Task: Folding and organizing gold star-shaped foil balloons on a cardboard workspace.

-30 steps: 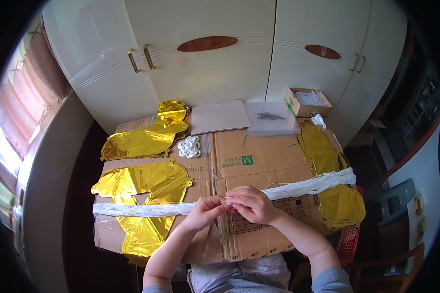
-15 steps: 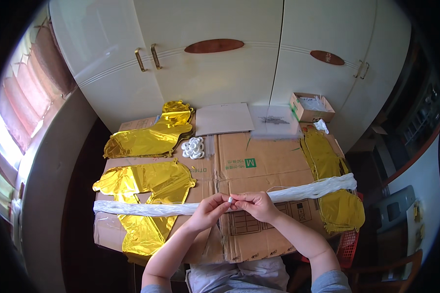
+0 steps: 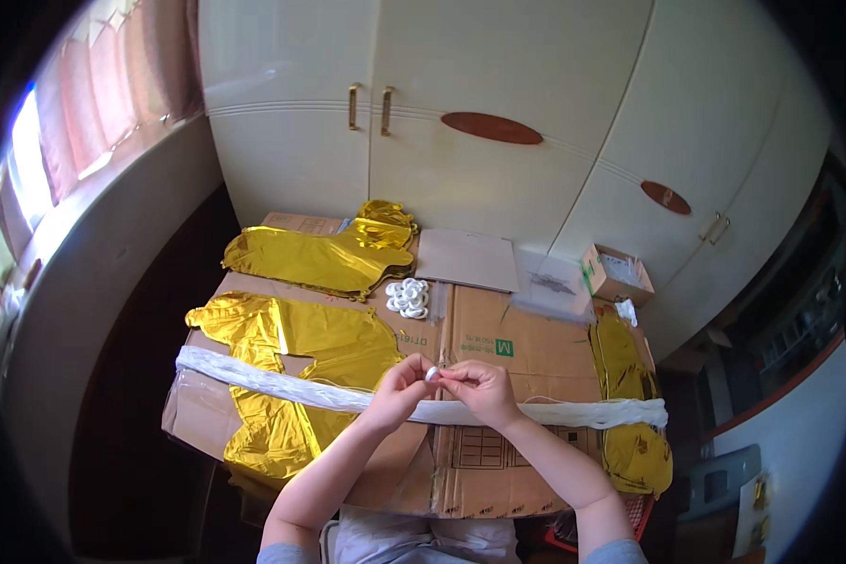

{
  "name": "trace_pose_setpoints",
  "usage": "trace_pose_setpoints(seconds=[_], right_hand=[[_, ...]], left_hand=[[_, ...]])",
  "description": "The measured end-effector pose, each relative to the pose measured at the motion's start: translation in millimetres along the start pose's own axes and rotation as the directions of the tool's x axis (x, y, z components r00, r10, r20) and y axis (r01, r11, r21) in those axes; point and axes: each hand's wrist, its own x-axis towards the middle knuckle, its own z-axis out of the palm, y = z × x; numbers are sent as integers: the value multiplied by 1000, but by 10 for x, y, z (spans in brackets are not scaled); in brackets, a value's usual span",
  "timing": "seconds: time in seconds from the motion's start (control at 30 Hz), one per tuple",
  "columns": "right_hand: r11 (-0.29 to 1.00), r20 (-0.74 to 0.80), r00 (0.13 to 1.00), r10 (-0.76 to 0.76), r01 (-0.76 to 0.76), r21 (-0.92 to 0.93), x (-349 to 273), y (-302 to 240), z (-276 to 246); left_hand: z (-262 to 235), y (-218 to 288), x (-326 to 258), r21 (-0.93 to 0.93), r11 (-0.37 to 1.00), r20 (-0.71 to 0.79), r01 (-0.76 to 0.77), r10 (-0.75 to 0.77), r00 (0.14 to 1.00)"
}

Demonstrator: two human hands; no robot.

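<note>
Pinching a small white round piece [image 3: 431, 373] between both sets of fingers at frame centre, my left hand [image 3: 399, 387] and right hand [image 3: 479, 390] meet just above the long white crinkled strip [image 3: 282, 386], which runs left to right across the flattened brown cardboard [image 3: 526, 352].

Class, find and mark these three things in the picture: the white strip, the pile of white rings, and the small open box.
White strip [image 3: 254, 379], head view, its left stretch.
White rings [image 3: 408, 297], head view, middle of the pile.
Open box [image 3: 603, 278], head view, its near wall.

Cream wardrobe doors [image 3: 498, 103] behind; sunlit curtained window [image 3: 56, 150] left.
</note>
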Motion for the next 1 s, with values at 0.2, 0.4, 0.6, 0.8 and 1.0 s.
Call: trace_pose_setpoints(seconds=[0.2,0.4,0.6,0.8,1.0], right_hand=[[983,71,987,142,-149,109,359,18,239],[939,119,974,192,-218,266,513,67,394],[951,74,967,243,-253,180,485,261,384],[979,26,979,203,-204,30,686,386,449],[919,126,977,173,-113,-378,1221,506,560]], left_hand=[[-213,96,74,-91,991,-165,-96,80,983],[-429,112,136,-145,988,-195,-52,23,980],[-423,-18,190,179,981,-276,-72,121,953],[-543,22,233,21,998,-326,-53,57,944],[-623,144,217,-323,946,-498,-40,-134,857]])
